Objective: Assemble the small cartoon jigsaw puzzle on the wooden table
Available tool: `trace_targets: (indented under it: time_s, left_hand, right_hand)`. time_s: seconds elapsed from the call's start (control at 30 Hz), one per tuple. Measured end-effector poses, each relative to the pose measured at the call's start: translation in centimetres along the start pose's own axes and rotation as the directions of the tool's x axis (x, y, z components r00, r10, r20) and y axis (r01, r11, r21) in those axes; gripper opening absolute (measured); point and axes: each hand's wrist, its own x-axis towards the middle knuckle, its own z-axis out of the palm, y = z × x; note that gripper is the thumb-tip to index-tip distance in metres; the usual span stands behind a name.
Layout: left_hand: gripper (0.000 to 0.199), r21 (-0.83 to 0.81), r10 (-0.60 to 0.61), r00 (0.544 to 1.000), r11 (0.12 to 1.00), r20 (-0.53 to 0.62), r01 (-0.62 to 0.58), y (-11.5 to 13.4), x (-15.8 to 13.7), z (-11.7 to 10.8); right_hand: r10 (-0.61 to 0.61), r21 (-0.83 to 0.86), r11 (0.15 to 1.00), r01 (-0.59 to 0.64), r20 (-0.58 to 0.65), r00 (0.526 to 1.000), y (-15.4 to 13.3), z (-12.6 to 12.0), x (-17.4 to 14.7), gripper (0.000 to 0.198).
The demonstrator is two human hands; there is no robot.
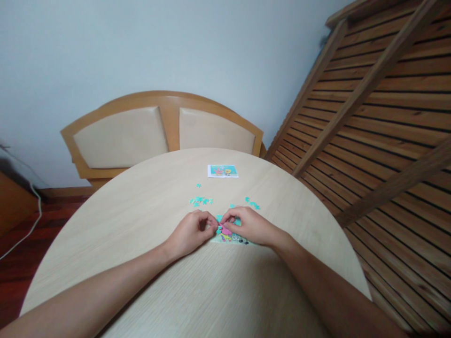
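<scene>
A partly assembled jigsaw puzzle (225, 238) with pink, yellow and teal cartoon figures lies flat on the table. At its left edge my left hand (193, 231) is closed, thumb and index finger pinching a small puzzle piece (219, 229). My right hand (254, 225) comes over the puzzle from the right and covers part of it. Its thumb and fingers are pinched together at the same pink and teal spot, close to my left fingertips. Loose teal puzzle pieces (201, 201) lie in a cluster beyond my left hand. Several more pieces (252, 203) lie beyond my right hand.
A picture card (223, 171) with the cartoon scene lies farther back on the round wooden table (148, 202). One lone piece (198, 185) sits before it. Behind stand a padded bench back (172, 117) and, at right, a slatted wooden panel (369, 103).
</scene>
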Motion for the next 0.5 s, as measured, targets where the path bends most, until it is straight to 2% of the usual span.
trace_targets:
  time_s: [0.2,0.33,0.4,0.5]
  left_hand:
    - [0.018,-0.029,-0.002,1.0,1.0,-0.02,0.002,0.5,0.0,-0.1]
    - [0.018,0.012,0.013,1.0,1.0,-0.023,-0.013,0.4,-0.1,-0.2]
    - [0.016,0.113,0.074,0.997,0.991,-0.015,-0.072,0.4,-0.2,-0.5]
    - [0.021,0.22,0.268,0.959,0.934,0.095,-0.283,0.8,-0.4,-0.9]
  right_hand:
    - [0.041,0.197,0.98,-0.043,0.012,0.999,-0.5,0.8,0.1,0.017]
    - [0.051,0.22,0.974,-0.05,0.001,0.999,-0.4,0.6,0.2,0.018]
    - [0.037,0.174,0.984,-0.032,-0.026,0.999,-0.1,0.1,0.1,0.018]
    - [0.024,0.067,0.998,-0.018,-0.098,0.995,0.5,-1.0,0.1,0.018]
